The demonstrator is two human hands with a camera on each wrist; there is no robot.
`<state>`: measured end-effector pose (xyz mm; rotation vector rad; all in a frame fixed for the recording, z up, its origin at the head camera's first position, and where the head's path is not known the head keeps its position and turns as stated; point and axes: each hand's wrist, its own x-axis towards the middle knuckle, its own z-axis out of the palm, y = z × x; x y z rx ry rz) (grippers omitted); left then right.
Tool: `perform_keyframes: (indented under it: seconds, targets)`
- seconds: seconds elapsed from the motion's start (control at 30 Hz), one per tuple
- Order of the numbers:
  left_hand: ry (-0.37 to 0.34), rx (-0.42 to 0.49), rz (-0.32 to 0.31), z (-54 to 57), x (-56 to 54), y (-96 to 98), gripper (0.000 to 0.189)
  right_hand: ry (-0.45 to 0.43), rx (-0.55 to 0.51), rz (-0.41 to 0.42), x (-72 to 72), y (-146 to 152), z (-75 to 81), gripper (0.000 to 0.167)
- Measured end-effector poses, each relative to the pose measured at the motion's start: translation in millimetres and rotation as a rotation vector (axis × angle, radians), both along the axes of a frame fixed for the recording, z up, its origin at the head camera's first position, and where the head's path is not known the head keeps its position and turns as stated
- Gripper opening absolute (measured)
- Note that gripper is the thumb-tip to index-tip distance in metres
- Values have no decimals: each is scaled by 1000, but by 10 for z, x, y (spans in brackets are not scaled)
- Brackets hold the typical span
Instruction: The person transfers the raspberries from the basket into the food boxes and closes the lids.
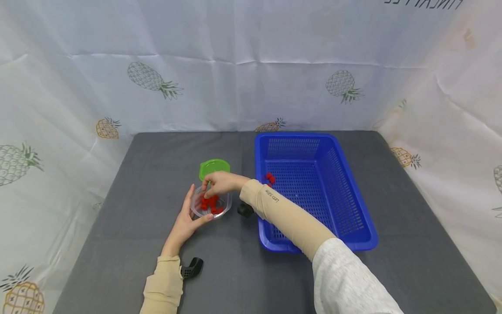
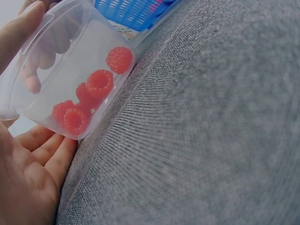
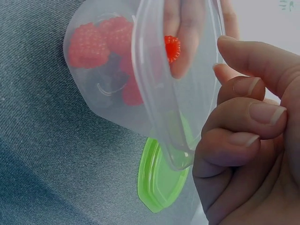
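Head view: On a gray table (image 1: 231, 279), a left hand (image 1: 187, 226) grips a clear container (image 1: 227, 201) of raspberries (image 1: 212, 203) standing upright, mouth up, too rounded to tell a long axis. A right hand (image 1: 223, 182), released with fingers loosely bent, hangs over it. A green lid (image 1: 215, 165) lies just beyond; more berries (image 1: 269, 177) sit in the left side of a blue basket (image 1: 356, 196).

Left wrist view: Raspberries rest along the bottom, one turning its hollow end toward the camera.

Right wrist view: Bent fingers (image 3: 239, 117) stand beside the rim, raspberries showing through plastic.
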<state>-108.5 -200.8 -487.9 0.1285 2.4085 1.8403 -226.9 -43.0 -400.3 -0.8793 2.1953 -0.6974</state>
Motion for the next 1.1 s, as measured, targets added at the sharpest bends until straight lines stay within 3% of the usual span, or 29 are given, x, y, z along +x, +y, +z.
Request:
perform_keyframes:
  seconds: [0.23,0.63,0.73,1.1]
  targets:
    - [0,-6,7,-49,3,-8,105,-25,-19,-16,14,8,-31,20]
    - [43,2,2,-85,31,40,104,-160,-141,-1,38,32,-17,30]
    - [22,9,-3,-27,33,50,104,-182,-170,18,44,34,0,30]
    - [44,10,5,-68,5,26,100,-228,-342,27,32,149,276,32]
